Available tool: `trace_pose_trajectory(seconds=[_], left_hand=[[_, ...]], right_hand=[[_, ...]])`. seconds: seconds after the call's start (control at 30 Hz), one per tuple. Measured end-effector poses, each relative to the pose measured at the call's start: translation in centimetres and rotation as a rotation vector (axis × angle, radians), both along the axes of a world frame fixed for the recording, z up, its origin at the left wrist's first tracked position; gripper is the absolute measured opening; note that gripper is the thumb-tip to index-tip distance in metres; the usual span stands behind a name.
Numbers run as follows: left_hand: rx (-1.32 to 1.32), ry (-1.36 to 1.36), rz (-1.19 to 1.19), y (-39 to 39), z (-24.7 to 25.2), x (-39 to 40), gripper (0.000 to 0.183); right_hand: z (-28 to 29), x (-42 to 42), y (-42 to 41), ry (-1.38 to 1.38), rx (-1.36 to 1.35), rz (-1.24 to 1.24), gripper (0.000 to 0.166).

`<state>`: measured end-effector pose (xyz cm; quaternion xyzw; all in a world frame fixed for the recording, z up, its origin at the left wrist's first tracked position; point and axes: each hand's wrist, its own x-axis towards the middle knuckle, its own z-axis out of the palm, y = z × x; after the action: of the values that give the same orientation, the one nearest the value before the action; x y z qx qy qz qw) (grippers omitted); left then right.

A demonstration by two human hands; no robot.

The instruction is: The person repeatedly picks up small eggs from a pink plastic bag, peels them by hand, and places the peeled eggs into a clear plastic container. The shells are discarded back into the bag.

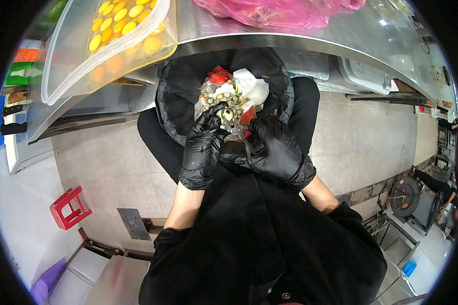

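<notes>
My left hand (pixel 206 137), in a black glove, pinches a small pale egg (pixel 228 114) with dark speckles, likely a quail egg, between thumb and fingers. My right hand (pixel 278 148), also gloved, grips a scissor-like tool (pixel 248 152) with a dark curved handle. Its working end reaches to the egg and is partly hidden. Both hands are over a bin lined with a black plastic bag (pixel 175 95), which stands between my knees. Inside it lie broken speckled eggshells (pixel 234 100), white crumpled paper (pixel 255 89) and red scraps (pixel 219 75).
On the steel counter (pixel 221 32) ahead, a clear plastic tub (pixel 70 72) of yellow yolks overhangs the edge at left. A pink plastic bag (pixel 274 13) lies beside it. Several knives (pixel 13 127) stand at far left. A red stool (pixel 70 207) is on the floor.
</notes>
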<state>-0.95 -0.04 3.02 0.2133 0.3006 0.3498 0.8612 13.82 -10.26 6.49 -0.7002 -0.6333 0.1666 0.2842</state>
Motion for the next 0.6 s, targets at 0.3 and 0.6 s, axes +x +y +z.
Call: trace_pose_trajectory(seconds=[0.3,0.6], left_hand=[[0.089,-0.005,-0.073,-0.5,-0.8,-0.2,0.034],[0.092,-0.089,-0.018,-0.7,-1.1,-0.1,0.032]], right_hand=[[0.4,1.0,-0.6,-0.108,-0.022,0.038,0.046],[-0.4,1.0,-0.8,-0.024,0.020,0.031,0.037]])
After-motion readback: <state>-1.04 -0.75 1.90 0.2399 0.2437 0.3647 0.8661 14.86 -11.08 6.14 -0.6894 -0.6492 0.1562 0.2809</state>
